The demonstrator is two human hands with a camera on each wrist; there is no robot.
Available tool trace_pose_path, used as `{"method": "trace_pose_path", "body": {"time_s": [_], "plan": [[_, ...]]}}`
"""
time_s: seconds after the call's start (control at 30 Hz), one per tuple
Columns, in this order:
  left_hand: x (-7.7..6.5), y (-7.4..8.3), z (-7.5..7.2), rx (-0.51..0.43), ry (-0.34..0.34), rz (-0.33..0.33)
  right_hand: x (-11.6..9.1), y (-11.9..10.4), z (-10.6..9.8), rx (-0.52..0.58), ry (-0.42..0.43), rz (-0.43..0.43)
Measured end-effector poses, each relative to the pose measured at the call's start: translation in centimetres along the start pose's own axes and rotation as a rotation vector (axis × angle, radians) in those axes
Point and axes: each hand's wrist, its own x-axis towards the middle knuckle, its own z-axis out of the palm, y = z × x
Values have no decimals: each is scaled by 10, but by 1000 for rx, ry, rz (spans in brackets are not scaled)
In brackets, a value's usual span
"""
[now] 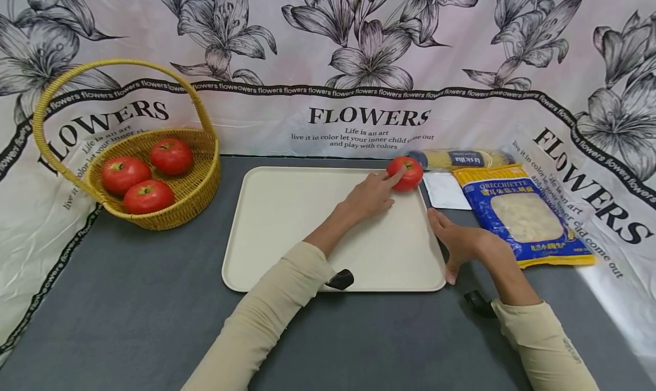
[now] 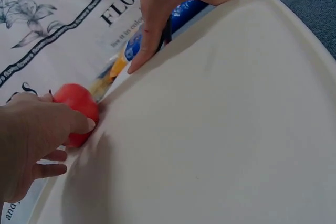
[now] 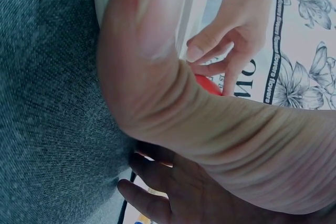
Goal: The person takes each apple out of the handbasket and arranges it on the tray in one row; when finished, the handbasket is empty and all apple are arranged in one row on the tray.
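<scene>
Gray table [image 1: 154, 311]: tray [image 1: 287, 226] edge at your spread-out right hand [image 1: 458, 243]
Tray room: loads left of your left hand [image 1: 366, 197]
Tomato [image 1: 411, 177]: that hand's pinching it

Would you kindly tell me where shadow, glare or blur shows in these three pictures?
Head: fairly even light, large print on the bag legible, smallest print soft; left wrist: soft shadows on the tray near the tomato; right wrist: the right hand looms close, with a pale sheen and soft focus at the thumb.
</scene>
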Motion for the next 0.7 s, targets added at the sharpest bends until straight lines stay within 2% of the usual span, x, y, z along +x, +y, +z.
{"method": "trace_pose_path", "body": {"time_s": [0.17,0.3,0.4,0.53,0.7], "plan": [[-5,-6,-6,-4,-28,5,2,-1,0,-2,-5,2],[-13,-16,-16,11,11,46,3,-1,0,-2,-5,17],[-24,-26,-28,50,34,63,3,-2,0,-1,-4,24],[-41,-42,-47,105,44,50,3,-4,1,7,-5,18],[-63,-58,-74,147,117,57,1,-2,1,9,-5,31]]}}
